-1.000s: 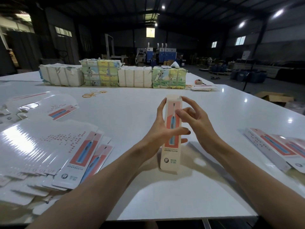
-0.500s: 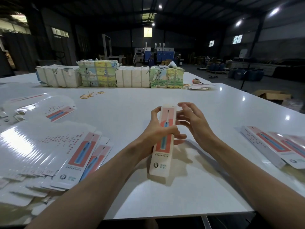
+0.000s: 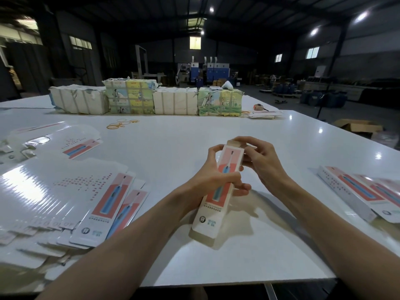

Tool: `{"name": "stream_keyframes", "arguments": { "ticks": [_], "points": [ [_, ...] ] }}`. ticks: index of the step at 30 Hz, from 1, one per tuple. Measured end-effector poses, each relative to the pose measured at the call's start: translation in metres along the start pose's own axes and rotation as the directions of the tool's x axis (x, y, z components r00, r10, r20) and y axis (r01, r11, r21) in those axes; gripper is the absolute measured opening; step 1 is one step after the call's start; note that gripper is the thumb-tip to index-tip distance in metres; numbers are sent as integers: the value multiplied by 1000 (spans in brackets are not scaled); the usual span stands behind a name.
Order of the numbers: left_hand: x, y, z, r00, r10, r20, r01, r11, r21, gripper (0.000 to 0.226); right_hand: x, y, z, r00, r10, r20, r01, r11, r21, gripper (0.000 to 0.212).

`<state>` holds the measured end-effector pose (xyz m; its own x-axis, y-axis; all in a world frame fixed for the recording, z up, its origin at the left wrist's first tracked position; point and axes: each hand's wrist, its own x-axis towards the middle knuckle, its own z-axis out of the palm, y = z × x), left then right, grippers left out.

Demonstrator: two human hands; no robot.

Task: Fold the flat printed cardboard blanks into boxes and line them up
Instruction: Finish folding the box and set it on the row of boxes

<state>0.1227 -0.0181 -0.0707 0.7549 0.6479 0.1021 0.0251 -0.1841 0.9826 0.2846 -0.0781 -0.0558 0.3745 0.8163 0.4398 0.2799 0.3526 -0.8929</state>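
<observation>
- Centre of the frame: one box is up off the table, tilted, with its top end pointing away from me
- Left hand is wrapped round the middle of it, fingers curled across the printed face
- Right hand is hooked over the far end, fingertips pinching the top flap
- So I reckon we're at closing the top end; the near end shows brown card and I can't tell if it's tucked
- Next move looks fiddly: flap has to go in square, left hand keeping the tube from squashing
- After that it belongs with the finished boxes at the right edge
- Loads of flat blanks fanned out lower left, so plenty to go
</observation>
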Motion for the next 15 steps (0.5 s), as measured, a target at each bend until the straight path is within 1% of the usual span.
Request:
{"name": "stream_keyframes", "arguments": {
  "ticks": [4,7,9,11,13,15],
  "points": [
    [-3,2,-1,1000,2,30,-1,1000,-24,88,0,-4,-3,1000,27,15,-28,997,70,37],
    [-3,4,-1,1000,20,4,-20,999,34,89,1,-9,-2,988,135,73,-147,969,197,33],
    [-3,4,-2,1000,12,14,-12,1000,20,92,2,-10,-2,973,223,64,-232,932,277,40],
    [-2,4,-2,999,4,35,-4,1000,-2,92,3,-10,-3,965,249,79,-261,926,272,34],
    [-2,3,-2,999,0,35,-1,1000,20,91,3,-9,-4,964,246,99,-264,926,270,24],
    [-1,2,-2,999,2,38,-4,999,34,91,4,-9,-5,964,251,84,-265,923,278,19]
  ]
}}
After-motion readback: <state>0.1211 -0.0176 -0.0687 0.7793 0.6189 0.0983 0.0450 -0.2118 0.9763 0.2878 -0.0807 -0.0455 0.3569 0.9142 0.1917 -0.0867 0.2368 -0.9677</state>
